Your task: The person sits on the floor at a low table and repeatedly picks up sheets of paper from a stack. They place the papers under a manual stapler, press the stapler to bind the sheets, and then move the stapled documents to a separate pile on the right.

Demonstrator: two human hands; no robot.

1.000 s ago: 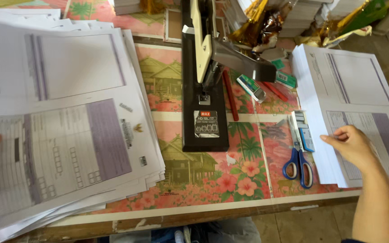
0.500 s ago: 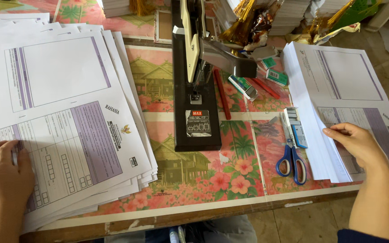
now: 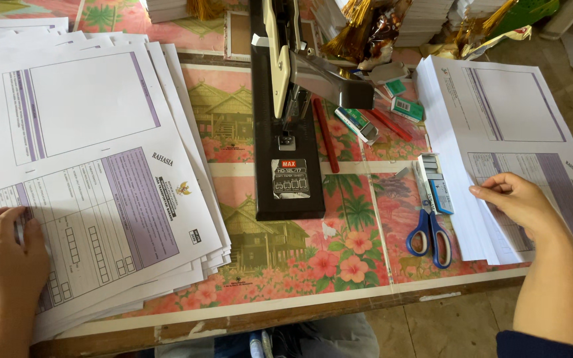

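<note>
Stapler (image 3: 286,132) mid-table; form stacks left (image 3: 94,166) & right (image 3: 518,132); scissors (image 3: 430,229) betw. stapler & right stack.
</note>
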